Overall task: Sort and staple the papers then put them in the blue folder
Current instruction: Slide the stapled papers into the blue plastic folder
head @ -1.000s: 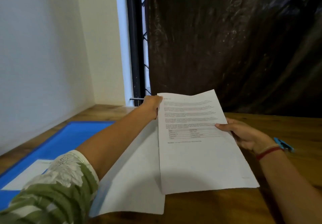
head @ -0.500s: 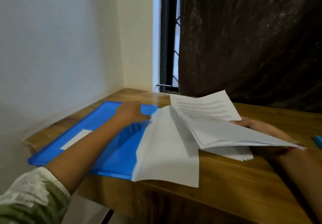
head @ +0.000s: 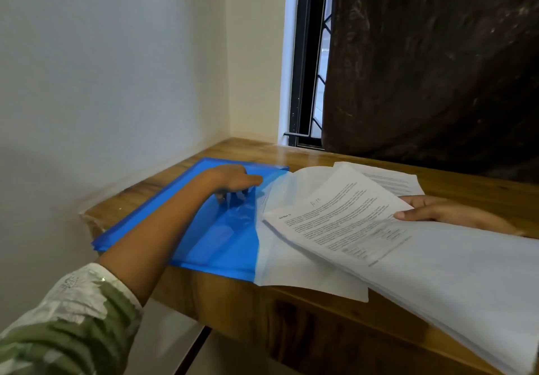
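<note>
Papers [head: 350, 220] covering right hand [head: 431, 212] partly, left hand [head: 230, 179] blurred on blue folder [head: 221, 243]

Your left hand [head: 230, 180] has the wall [head: 102, 97] near its outer side, so little swing there; ahead of it a strip of bare table [head: 256, 150] runs to the window frame [head: 306, 83]; on its inner side the printed stack [head: 350, 223] in your right hand [head: 428, 210] hangs tilted over a loose sheet [head: 291, 266], blocking that lane; beyond the right hand the curtain [head: 437, 68] closes things off; the blue folder [head: 204, 246] below lies flat.
</note>
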A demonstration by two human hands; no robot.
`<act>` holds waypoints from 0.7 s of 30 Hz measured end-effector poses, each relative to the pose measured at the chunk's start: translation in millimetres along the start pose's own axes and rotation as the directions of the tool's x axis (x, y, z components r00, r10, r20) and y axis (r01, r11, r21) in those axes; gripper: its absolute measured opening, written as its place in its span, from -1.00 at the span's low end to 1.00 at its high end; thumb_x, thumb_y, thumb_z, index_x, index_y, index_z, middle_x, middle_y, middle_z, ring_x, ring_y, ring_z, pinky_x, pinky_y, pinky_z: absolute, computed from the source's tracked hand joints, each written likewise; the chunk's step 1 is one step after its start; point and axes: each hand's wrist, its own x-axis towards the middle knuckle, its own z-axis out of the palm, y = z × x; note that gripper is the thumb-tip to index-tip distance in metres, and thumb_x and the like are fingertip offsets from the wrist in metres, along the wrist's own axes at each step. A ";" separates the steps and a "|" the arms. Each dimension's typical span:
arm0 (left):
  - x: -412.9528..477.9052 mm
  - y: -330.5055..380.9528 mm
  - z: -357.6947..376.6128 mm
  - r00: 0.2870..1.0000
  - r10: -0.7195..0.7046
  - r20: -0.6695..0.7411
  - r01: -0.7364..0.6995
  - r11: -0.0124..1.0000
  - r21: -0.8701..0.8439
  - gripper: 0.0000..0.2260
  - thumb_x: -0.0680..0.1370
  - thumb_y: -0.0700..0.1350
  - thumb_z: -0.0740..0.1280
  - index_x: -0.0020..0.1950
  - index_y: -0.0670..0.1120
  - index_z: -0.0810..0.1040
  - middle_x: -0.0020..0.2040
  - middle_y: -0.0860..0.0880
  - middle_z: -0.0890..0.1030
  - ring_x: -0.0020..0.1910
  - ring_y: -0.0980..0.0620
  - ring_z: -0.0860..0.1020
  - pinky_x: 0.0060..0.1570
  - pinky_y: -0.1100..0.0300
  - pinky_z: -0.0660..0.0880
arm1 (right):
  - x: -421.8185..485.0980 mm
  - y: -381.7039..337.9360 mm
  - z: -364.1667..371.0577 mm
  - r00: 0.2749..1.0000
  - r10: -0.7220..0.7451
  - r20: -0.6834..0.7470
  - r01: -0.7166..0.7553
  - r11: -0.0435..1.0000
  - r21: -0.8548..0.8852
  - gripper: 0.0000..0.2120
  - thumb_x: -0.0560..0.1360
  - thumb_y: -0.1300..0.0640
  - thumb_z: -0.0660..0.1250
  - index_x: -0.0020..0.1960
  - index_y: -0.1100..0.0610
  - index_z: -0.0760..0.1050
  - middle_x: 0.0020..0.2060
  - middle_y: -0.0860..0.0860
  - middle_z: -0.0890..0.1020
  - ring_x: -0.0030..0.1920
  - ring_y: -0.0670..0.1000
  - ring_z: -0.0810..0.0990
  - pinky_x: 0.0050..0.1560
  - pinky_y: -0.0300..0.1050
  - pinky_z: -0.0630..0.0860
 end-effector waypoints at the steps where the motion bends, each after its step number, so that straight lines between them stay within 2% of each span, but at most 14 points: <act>1: 1.5 -2.5 -2.5 1.000 0.002 0.015 -0.002 1.000 -0.031 -0.65 0.55 0.08 0.19 -0.06 -0.21 0.54 -0.15 -0.15 0.57 -0.28 -0.17 0.52 -0.20 0.04 0.54 | 1.9 0.2 0.8 1.000 0.009 0.016 -0.009 1.000 0.026 -0.61 0.49 0.21 0.33 0.31 0.09 0.51 0.22 0.13 0.61 0.22 0.24 0.58 0.23 0.26 0.48; 3: 2.4 -4.5 -3.5 1.000 0.010 0.022 -0.009 0.999 -0.035 -0.65 0.56 0.07 0.18 -0.09 -0.21 0.54 -0.17 -0.16 0.56 -0.31 -0.18 0.52 -0.24 0.08 0.54 | 7.0 -2.5 3.8 0.999 0.012 0.041 -0.014 0.999 0.036 -0.65 0.52 0.22 0.31 0.30 0.07 0.53 0.23 0.12 0.61 0.24 0.24 0.57 0.24 0.25 0.48; 7: 0.6 -3.4 -1.6 0.999 0.043 -0.021 -0.043 0.999 -0.013 -0.64 0.58 0.06 0.14 -0.08 -0.19 0.57 -0.26 -0.09 0.56 -0.34 -0.13 0.54 -0.17 0.07 0.56 | 28.7 -16.8 12.2 0.998 -0.006 -0.062 -0.005 0.985 -0.173 -0.59 0.45 0.09 0.40 0.30 -0.03 0.50 0.17 0.01 0.65 0.17 0.18 0.63 0.32 0.22 0.43; 9: -0.3 -3.7 -1.2 0.997 0.061 -0.046 -0.061 0.998 0.016 -0.64 0.59 0.07 0.14 -0.07 -0.17 0.58 -0.25 -0.06 0.57 -0.32 -0.08 0.55 -0.12 0.07 0.56 | 40.7 -25.6 15.9 0.991 -0.040 -0.131 -0.001 0.953 -0.304 -0.36 0.27 -0.10 0.54 0.32 -0.10 0.47 0.19 -0.04 0.64 0.17 0.16 0.63 0.31 0.21 0.45; 11: -1.9 -4.2 -0.5 0.994 0.087 -0.068 -0.083 0.995 0.060 -0.63 0.58 0.09 0.14 -0.09 -0.16 0.58 -0.20 -0.07 0.59 -0.28 -0.09 0.57 -0.12 0.08 0.56 | 56.4 -29.0 13.0 0.987 -0.059 -0.148 0.003 0.935 -0.355 -0.15 0.07 -0.24 0.63 0.32 -0.16 0.46 0.21 -0.09 0.62 0.17 0.14 0.63 0.29 0.21 0.47; 12: -3.4 -3.2 0.2 0.991 0.110 -0.078 -0.103 0.990 0.097 -0.63 0.57 0.09 0.15 -0.13 -0.16 0.58 -0.19 -0.09 0.62 -0.28 -0.10 0.59 -0.14 0.09 0.56 | 61.9 -30.8 14.1 0.985 -0.069 -0.157 0.006 0.929 -0.371 -0.17 0.10 -0.24 0.61 0.33 -0.16 0.46 0.22 -0.09 0.62 0.16 0.13 0.63 0.28 0.19 0.48; 13: -5.0 -1.1 1.4 0.985 0.147 -0.090 -0.133 0.980 0.151 -0.63 0.56 0.08 0.16 -0.20 -0.17 0.56 -0.22 -0.12 0.64 -0.32 -0.09 0.59 -0.21 0.12 0.55 | 65.8 -34.5 18.9 0.982 -0.089 -0.168 0.017 0.920 -0.390 -0.27 0.21 -0.21 0.57 0.34 -0.15 0.45 0.23 -0.10 0.61 0.16 0.11 0.64 0.28 0.18 0.48; 15: -9.7 7.1 4.9 0.963 0.245 -0.115 -0.200 0.930 0.308 -0.64 0.55 0.02 0.19 -0.36 -0.16 0.50 -0.40 -0.09 0.60 -0.46 -0.02 0.53 -0.38 0.20 0.44 | 69.7 -41.7 28.6 0.971 -0.146 -0.188 0.051 0.900 -0.433 -0.52 0.46 -0.08 0.41 0.35 -0.14 0.42 0.24 -0.11 0.59 0.15 0.08 0.63 0.29 0.15 0.48; 18: -18.2 24.5 7.4 0.908 0.388 -0.156 -0.241 0.791 0.563 -0.63 0.53 -0.06 0.23 -0.48 -0.11 0.37 -0.53 0.00 0.48 -0.53 0.06 0.42 -0.43 0.24 0.37 | 75.1 -49.6 39.6 0.953 -0.203 -0.223 0.074 0.874 -0.480 -0.58 0.53 -0.05 0.34 0.37 -0.13 0.40 0.29 -0.11 0.55 0.19 0.08 0.59 0.32 0.16 0.45; 20: -20.4 31.3 4.8 0.885 0.439 -0.157 -0.248 0.729 0.638 -0.63 0.53 -0.07 0.25 -0.47 -0.09 0.34 -0.54 0.03 0.44 -0.53 0.08 0.41 -0.38 0.21 0.40 | 78.5 -51.5 47.2 0.939 -0.239 -0.245 0.071 0.835 -0.545 -0.60 0.58 0.01 0.29 0.40 -0.06 0.38 0.33 -0.05 0.52 0.25 0.11 0.54 0.37 0.15 0.39; 21: -21.5 33.2 2.4 0.897 0.419 -0.140 -0.241 0.731 0.638 -0.65 0.53 -0.08 0.25 -0.47 -0.08 0.35 -0.54 0.03 0.45 -0.52 0.08 0.44 -0.38 0.21 0.41 | 80.5 -51.3 50.3 0.932 -0.255 -0.256 0.066 0.817 -0.574 -0.60 0.60 0.02 0.27 0.42 -0.04 0.36 0.35 -0.03 0.50 0.27 0.12 0.52 0.39 0.15 0.36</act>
